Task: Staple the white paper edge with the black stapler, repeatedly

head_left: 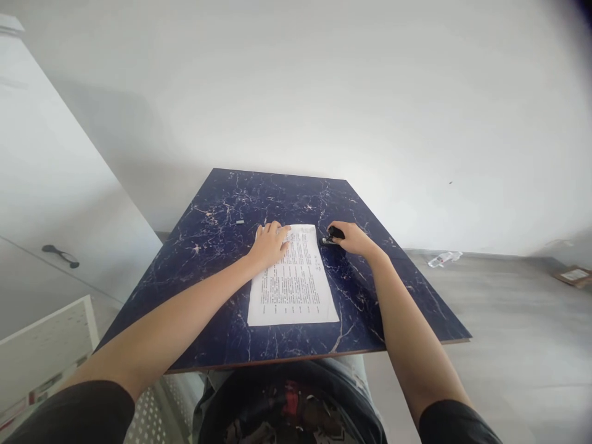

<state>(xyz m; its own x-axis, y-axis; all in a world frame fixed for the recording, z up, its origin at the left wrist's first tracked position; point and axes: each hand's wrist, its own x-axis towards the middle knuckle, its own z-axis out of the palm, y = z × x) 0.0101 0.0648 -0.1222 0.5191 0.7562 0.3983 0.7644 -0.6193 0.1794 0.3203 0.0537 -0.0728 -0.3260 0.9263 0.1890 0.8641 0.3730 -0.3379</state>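
Note:
A printed sheet of paper [296, 283] lies on a dark blue marbled tabletop [222, 209]. My left hand [268, 243] rests flat on the paper's far left corner, fingers stretched out. My right hand [354, 237] is closed around a small black stapler [332, 235] at the paper's far right corner. A tiny pale object [239, 222] lies on the tabletop to the left of my left hand.
A white wall stands behind the table. A white cabinet with a dark handle [60, 254] is at the left. On the grey floor at the right lie a crumpled plastic bottle [443, 259] and a flat cardboard piece [573, 275].

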